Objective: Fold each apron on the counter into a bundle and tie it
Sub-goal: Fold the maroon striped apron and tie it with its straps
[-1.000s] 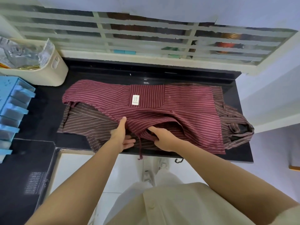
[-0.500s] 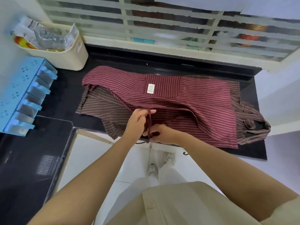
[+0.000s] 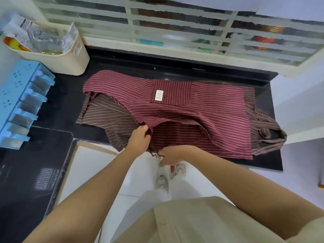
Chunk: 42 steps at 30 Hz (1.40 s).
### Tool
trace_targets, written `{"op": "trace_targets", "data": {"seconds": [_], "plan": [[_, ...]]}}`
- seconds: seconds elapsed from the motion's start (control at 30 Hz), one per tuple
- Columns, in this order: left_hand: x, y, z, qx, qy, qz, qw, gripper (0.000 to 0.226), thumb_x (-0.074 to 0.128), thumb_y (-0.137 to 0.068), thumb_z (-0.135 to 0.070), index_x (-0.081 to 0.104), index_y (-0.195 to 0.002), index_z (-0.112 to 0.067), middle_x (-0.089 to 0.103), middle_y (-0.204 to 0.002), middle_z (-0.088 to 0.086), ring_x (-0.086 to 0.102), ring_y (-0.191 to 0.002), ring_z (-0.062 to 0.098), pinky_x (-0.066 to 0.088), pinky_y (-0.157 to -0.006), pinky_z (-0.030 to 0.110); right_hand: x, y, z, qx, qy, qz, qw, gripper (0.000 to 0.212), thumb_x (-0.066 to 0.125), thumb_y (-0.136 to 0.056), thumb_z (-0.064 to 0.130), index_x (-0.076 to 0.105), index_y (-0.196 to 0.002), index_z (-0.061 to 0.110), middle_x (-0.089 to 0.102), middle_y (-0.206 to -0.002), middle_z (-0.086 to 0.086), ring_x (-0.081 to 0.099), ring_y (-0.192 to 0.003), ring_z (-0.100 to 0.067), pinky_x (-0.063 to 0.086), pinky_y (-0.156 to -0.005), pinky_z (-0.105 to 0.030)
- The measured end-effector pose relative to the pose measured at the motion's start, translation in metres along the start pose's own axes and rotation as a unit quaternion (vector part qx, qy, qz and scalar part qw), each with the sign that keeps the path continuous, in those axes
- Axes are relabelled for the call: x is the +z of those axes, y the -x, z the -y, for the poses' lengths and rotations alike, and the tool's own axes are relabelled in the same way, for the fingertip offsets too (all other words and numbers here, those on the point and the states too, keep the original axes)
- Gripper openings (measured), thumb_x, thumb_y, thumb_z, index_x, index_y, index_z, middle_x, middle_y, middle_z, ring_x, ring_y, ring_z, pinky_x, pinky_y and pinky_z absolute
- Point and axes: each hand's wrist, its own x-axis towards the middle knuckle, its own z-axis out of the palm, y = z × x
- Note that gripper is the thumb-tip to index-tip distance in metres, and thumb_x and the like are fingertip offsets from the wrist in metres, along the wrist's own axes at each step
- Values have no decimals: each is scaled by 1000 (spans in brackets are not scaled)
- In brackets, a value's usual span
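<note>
In the head view, a maroon white-striped cloth apron (image 3: 175,109) lies spread along the black stone counter (image 3: 66,102). It rests on top of a brown striped cloth apron (image 3: 108,118), whose edges stick out toward the counter's left side and at its right end. Both bare forearms reach forward from below, and the hands meet just beside each other at the counter's front edge. The left hand (image 3: 138,139), knuckles up, has its fingers curled round a bunched fold of the maroon apron's near hem. The right hand (image 3: 171,156), fingers curled leftward, pinches the thin maroon tie strap (image 3: 154,154) just off the front edge. A cream plastic bin (image 3: 70,62) sits toward the back left corner, with a blue plastic rack (image 3: 19,95) near the left edge.
</note>
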Motion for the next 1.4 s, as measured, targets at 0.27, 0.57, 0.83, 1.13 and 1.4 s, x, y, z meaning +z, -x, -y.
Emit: {"op": "trace_targets", "data": {"seconds": [0.27,0.57,0.83,1.13,1.4], "plan": [[-7,11,14,-120,170,-9,978,33,36,-98,-13,68,-106,-19,70,-104,3,62,-101,23,50,-90,40,32,4,18,-45,-52,91,994,40,44,-102,25,49,-141,19,55,-132,-3,70,-84,-20,50,-64,-24],[-8,40,37,-186,257,18,948,17,62,-94,-28,70,-98,-14,65,-92,-6,58,-91,15,42,-84,26,-7,-8,-34,107,-603,-267,744,42,59,-95,40,56,-117,5,72,-90,-10,63,-65,-16,49,-54,-25],[5,17,24,-214,192,-108,952,35,63,-92,-17,56,-125,-8,65,-105,4,61,-96,21,49,-90,35,3,-12,-26,114,-655,-211,717,37,65,-93,33,63,-111,0,75,-93,-12,64,-59,-13,47,-47,-19],[6,20,33,-250,271,-38,929,20,58,-96,-11,66,-112,-3,64,-98,9,53,-76,15,44,-66,25,8,-49,2,100,-697,-144,695,21,68,-92,28,62,-88,8,50,-59,4,37,-39,-4,28,-34,-15],[2,19,38,-282,338,-14,898,17,56,-97,-15,70,-103,-8,74,-86,3,69,-81,17,48,-75,26,12,-64,19,67,-660,-180,727,14,68,-92,23,60,-89,11,44,-58,4,32,-41,-6,26,-35,-18]]}}
